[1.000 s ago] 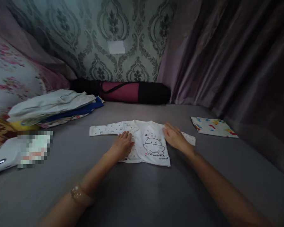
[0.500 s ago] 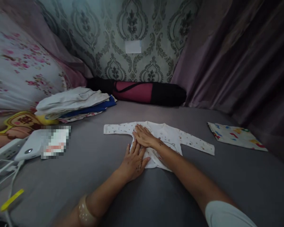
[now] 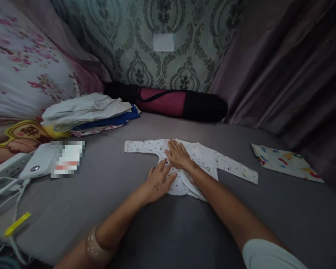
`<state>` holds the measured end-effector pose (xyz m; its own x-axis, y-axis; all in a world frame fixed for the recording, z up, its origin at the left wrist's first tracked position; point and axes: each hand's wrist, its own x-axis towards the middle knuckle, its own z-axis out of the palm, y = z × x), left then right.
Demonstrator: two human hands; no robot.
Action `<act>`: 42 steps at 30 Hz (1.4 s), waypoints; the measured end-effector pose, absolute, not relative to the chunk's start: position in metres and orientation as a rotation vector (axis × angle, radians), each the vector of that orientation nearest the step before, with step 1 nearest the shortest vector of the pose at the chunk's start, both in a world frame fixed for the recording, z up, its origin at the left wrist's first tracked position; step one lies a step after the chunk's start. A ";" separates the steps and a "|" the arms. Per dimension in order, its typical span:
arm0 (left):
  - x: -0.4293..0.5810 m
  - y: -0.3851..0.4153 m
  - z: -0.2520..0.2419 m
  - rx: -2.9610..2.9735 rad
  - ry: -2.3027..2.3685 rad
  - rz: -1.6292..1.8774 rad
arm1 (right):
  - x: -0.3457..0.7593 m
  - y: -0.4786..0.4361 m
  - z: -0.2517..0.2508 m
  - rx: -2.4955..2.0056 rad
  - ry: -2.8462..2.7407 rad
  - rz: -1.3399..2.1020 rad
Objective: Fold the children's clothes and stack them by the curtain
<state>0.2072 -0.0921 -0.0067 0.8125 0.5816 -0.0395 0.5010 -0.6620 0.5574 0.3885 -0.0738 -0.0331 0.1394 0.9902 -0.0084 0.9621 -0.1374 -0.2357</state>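
Smoothing the shirt [image 3: 203, 154], it seems, left grip [image 3: 156, 183] and right grip [image 3: 180, 155] rest unclenched; next likely calls for pinching an edge.

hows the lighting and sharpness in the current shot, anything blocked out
Head view: dim overall, with heavy shadow in the curtain at right; also head view: grey sheet darkens at bottom centre, dots on the white top are distinguishable, a pixelated patch hides detail against the white device.
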 end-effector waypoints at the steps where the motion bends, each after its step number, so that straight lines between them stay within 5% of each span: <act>1: 0.204 -0.084 0.000 2.349 0.828 0.293 | 0.389 -0.074 -0.032 -2.217 -1.932 0.253; 4: 0.189 -0.059 0.012 2.189 0.973 0.456 | 0.389 -0.080 -0.024 -2.124 -1.924 0.319; 14: 0.173 -0.059 0.009 2.290 0.920 -0.116 | 0.347 -0.150 -0.013 -1.969 -2.236 0.268; 24: 0.165 -0.055 0.017 2.130 0.887 -0.218 | 0.333 -0.150 -0.013 -1.969 -2.170 0.074; 33: 0.166 -0.055 0.015 2.127 0.896 -0.300 | 0.316 -0.163 -0.015 -2.030 -2.145 0.286; 42: 0.160 -0.047 0.016 2.128 0.905 0.043 | 0.310 -0.170 -0.011 -1.988 -2.133 0.391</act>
